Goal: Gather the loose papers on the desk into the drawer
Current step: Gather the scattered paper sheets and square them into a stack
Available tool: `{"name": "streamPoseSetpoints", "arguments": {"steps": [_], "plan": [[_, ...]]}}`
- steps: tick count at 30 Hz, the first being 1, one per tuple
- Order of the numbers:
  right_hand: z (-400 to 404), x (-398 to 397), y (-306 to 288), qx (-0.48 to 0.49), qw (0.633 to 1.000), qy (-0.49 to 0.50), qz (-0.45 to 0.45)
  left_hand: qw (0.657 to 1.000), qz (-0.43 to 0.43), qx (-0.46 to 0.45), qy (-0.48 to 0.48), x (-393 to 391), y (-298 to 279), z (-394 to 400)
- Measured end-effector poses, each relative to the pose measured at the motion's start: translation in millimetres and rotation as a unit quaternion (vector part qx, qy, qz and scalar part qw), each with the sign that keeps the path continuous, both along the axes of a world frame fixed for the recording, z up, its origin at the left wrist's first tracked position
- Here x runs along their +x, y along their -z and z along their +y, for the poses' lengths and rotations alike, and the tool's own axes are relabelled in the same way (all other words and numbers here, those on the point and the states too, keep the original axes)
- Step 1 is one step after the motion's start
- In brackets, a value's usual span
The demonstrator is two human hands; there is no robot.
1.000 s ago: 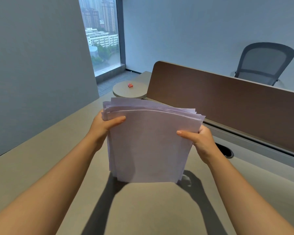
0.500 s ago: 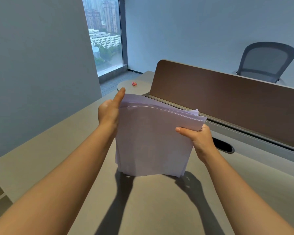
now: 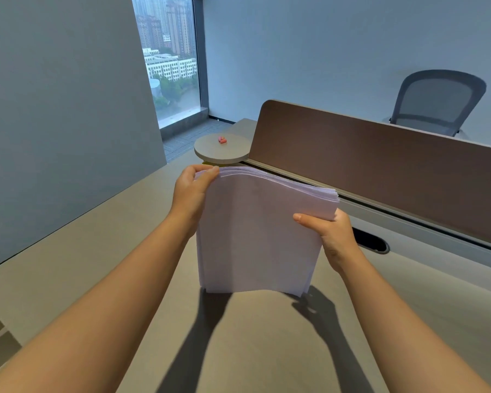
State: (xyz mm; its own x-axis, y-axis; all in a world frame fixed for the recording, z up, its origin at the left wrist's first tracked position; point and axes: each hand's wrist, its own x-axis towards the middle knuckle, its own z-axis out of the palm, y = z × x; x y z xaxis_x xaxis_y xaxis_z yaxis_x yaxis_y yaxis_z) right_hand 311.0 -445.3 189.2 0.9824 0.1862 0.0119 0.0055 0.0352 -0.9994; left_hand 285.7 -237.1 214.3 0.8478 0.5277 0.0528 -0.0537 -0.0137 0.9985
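Observation:
A stack of white papers point(image 3: 261, 236) stands upright on its bottom edge on the beige desk point(image 3: 97, 251), its top bent slightly away from me. My left hand point(image 3: 192, 191) pinches the stack's top left corner. My right hand point(image 3: 330, 236) grips the right edge near the top, thumb across the front sheet. The sheets' edges are nearly even. No drawer front shows clearly; only a dark gap appears at the desk's lower left corner.
A brown divider panel point(image 3: 380, 154) runs along the desk's far side, with a cable opening point(image 3: 372, 242) right of my right hand. A small round shelf point(image 3: 221, 150) carries a pink object point(image 3: 222, 140). A grey wall stands left; an office chair point(image 3: 437, 100) is behind the divider.
My left hand moved from the stack's left side up to its top left corner. The uneven sheets have been squared together, and the stack rests lower on the desk.

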Motion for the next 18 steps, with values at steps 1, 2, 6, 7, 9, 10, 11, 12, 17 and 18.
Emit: {"name": "streamPoseSetpoints", "arguments": {"steps": [1,2,6,7,9,10,11,12,17,18], "plan": [[-1,1,1,-0.002,1.000,0.005,0.002,1.000,-0.009,-0.012,0.019,0,3,2],[-3,1,2,-0.006,1.000,0.009,0.004,0.999,-0.021,-0.025,0.043,-2,5,5],[-4,4,8,-0.014,1.000,0.009,0.021,0.990,-0.064,0.010,0.127,-9,30,19],[-3,4,10,-0.012,0.999,0.011,0.027,0.988,-0.066,0.021,0.141,-11,36,19],[0,5,16,-0.006,0.999,0.019,0.040,0.988,-0.045,0.013,0.145,-12,49,18],[1,6,19,-0.005,0.999,0.023,0.043,0.989,-0.031,-0.004,0.144,-10,57,18],[3,6,21,-0.003,0.999,0.028,0.046,0.989,-0.015,-0.018,0.147,-7,64,18],[5,7,23,-0.001,0.998,0.033,0.049,0.988,-0.001,-0.026,0.152,-4,68,17],[17,13,11,0.019,0.997,0.052,0.046,0.990,-0.010,-0.039,0.138,10,57,22],[17,15,6,0.033,0.998,0.050,0.033,0.989,-0.021,-0.038,0.140,11,52,27]]}}
